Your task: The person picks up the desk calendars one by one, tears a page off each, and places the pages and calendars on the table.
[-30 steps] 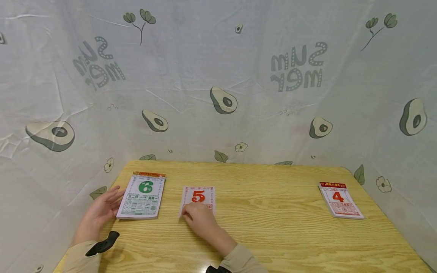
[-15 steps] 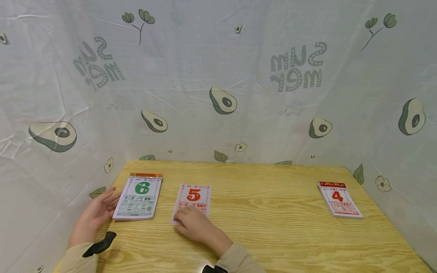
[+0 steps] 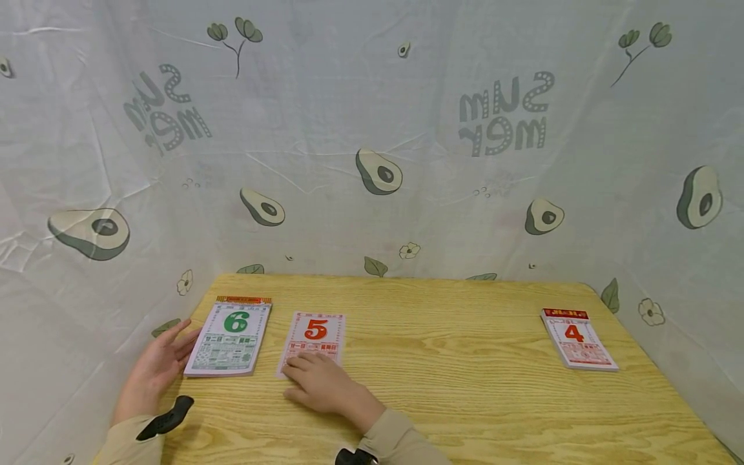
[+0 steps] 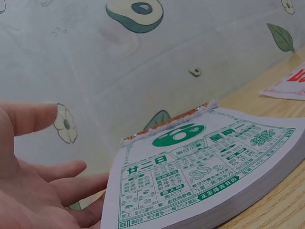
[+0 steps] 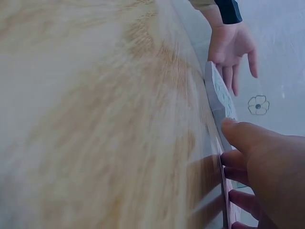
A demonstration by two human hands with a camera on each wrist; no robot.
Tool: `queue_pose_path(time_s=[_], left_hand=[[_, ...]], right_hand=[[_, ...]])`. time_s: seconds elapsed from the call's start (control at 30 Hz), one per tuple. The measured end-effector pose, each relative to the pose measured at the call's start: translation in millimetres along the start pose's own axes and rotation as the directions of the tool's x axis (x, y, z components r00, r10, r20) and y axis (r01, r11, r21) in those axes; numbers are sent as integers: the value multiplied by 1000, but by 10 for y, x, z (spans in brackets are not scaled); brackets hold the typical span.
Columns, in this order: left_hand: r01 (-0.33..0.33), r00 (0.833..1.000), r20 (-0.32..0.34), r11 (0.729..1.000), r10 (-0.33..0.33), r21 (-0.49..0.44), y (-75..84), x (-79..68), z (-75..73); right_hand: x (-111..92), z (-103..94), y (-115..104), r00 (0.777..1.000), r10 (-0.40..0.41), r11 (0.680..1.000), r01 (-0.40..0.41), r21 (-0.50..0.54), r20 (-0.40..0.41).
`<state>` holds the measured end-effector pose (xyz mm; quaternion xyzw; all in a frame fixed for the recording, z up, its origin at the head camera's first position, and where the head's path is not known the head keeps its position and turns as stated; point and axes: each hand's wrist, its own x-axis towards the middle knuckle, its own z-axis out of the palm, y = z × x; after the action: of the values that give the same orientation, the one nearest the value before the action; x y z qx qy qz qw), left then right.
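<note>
A loose white paper calendar sheet printed with a big red 5 (image 3: 316, 330) lies on the yellow wood-grain counter (image 3: 453, 387), left of its middle and well in from the near edge. The right hand (image 3: 320, 384) rests extended fingers on the sheet's lower part, nothing pinched, thumb lying off its near side.

Just left of the sheet, near the counter's left edge, sits a thick white tear-off calendar pad with a green 6 and a red-and-gold header strip (image 3: 229, 339). The left hand (image 3: 155, 358) has its fingers spread and loosely extended along the pad's left side; whether they bear on it is hard to tell. The two hands are well apart. A smaller pad with a red 4 and a red header (image 3: 581, 342) lies near the counter's right edge.

The sheet should be feather-light, limp and easily creased or torn, sliding readily under light finger pressure; an edge or corner would suit a pinch. The thick pad looks heavier and stiffer, best held by its sides.
</note>
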<state>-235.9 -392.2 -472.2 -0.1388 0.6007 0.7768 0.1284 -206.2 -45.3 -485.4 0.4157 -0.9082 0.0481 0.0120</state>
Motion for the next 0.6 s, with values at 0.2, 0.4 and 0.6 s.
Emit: queue_pose_path(time_s=[0.2,0.4,0.6], left_hand=[[-24,999,22,1000,24,0,5,1,-2],[-51,998,31,999,51,-15,0,-10,2],[-87,995,50,996,88,-33,-12,-27,16]], right_hand=[[56,31,-22,999,17,1000,-16,-7,38],[114,43,-50,998,30,999,-29,-14,61],[160,72,-75,996,47,999,-45,-21,75]])
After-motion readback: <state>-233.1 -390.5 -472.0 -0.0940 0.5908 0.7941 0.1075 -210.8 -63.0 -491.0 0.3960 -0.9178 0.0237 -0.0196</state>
